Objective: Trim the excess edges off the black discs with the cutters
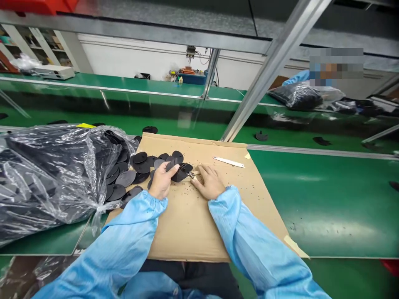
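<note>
My left hand (162, 179) pinches a black round plastic part (172, 165) between thumb and fingers, above the cardboard sheet (193, 224). Facing it, my right hand (209, 182) is closed around small nippers (191, 175), whose metal jaws are close to the held part. Whether the jaws touch it I cannot tell. More black discs (141, 167) lie loosely heaped to the left of my left hand, some under it. Tiny black scraps are scattered over the cardboard around both hands.
A clear plastic bag (56, 174) full of black discs lies at the left. A white strip-shaped blade (229, 162) rests on the cardboard's far right. A slanted metal post (249, 104) rises behind the sheet. Another person is at the far right, behind bagged parts (296, 94).
</note>
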Action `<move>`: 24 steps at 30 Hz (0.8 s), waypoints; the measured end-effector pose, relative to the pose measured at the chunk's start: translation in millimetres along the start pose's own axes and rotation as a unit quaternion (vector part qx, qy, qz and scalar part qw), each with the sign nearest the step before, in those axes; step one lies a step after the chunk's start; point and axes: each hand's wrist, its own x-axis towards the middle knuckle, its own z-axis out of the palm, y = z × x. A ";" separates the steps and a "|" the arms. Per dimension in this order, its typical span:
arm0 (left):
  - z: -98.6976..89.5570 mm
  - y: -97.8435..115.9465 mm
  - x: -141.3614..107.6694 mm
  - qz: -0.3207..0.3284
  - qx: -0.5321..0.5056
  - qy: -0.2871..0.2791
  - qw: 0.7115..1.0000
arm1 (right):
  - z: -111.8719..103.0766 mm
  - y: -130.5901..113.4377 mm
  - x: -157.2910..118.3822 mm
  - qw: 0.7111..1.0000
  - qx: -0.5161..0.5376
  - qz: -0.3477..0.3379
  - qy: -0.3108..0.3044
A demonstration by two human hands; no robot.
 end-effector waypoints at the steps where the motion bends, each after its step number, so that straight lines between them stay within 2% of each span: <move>1: 0.2 1.0 0.1 -0.005 -0.009 -0.001 1.000 | 0.4 0.3 0.6 1.000 -0.010 -0.006 -0.009; 4: -0.1 2.6 1.4 -0.013 -0.032 -0.005 0.999 | -0.3 1.2 3.6 0.999 -0.025 0.015 0.020; 7: -1.6 3.2 3.0 -0.027 -0.058 -0.020 0.998 | 0.4 9.5 6.6 0.995 0.001 0.038 0.096; 9: -2.1 4.2 3.4 -0.041 -0.071 -0.015 0.997 | 1.5 15.4 7.1 0.987 0.040 0.010 0.154; 11: -1.4 6.0 3.2 -0.060 -0.073 -0.003 0.996 | 2.2 16.3 5.7 0.978 0.078 -0.047 0.188; 16: 2.6 11.1 0.3 -0.083 -0.063 -0.013 0.994 | 1.1 -0.6 -1.1 0.962 0.103 -0.164 0.194; 24: 1.7 10.2 -1.3 -0.091 -0.054 -0.047 0.993 | -2.0 -4.7 -5.1 0.963 0.105 -0.162 0.189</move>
